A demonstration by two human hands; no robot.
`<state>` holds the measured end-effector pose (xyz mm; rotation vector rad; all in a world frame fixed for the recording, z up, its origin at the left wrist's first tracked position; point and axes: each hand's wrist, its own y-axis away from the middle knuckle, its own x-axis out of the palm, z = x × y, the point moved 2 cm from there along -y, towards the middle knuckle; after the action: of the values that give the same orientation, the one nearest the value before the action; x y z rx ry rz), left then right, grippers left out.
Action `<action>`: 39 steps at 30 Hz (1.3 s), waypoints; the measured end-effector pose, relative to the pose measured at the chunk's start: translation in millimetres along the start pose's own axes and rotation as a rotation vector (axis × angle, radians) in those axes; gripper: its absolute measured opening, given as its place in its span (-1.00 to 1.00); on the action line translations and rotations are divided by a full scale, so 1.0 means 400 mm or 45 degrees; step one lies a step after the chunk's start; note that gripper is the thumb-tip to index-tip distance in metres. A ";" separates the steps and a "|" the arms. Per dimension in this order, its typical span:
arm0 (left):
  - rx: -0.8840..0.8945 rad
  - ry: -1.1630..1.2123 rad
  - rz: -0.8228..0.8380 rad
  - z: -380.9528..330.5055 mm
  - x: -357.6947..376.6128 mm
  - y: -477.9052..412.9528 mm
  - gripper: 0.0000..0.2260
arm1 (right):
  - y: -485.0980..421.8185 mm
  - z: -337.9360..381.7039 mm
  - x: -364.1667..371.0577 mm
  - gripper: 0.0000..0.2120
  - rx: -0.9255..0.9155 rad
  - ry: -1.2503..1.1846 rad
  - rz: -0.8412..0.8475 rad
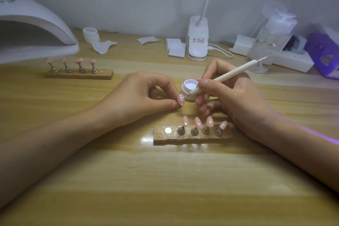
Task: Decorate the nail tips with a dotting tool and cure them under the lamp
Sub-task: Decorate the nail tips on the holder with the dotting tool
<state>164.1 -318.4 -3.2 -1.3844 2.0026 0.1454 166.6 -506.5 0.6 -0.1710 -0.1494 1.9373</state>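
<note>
slanting from upper right down to lower left, the dotting tool [220,77] lies with its long axis diagonal across the right hand [236,97]. its fine lower point aims at the nail tip [180,99] and seems to touch it, while its other metal point sticks up toward the pump bottle [271,36]. the right grip is narrow, thumb and forefinger pinching the white shaft low down, so most of the shaft runs up behind the grip and only a short stretch reaches ahead of it.

the left hand [145,95] has its grip pinched on the pink nail tip between thumb and forefinger, just left of the tool's point. the tip stands roughly upright, its glossy face toward the tool.

just behind the tool's point and close against the right grip sits an open gel pot [190,88]. nearer the person than both grips lies a wooden holder [190,138] with four mounted tips [198,122] on metal stands and a bare round magnet [168,130] at its left end. well left of the left grip, a second holder [78,75] carries four more, with the curing lamp [33,29] behind it. far behind the grips on the tabletop [165,180] are a closed jar [90,34], wipes [177,47] and a desk lamp base [197,42].
</note>
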 end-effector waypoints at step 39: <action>-0.005 -0.019 -0.009 0.005 -0.002 0.000 -0.80 | 0.008 0.017 0.000 -0.81 -0.185 -0.076 -0.071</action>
<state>165.3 -316.9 -4.3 -1.3889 1.9858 0.1557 162.4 -507.7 6.7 -0.2032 -0.3315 1.8772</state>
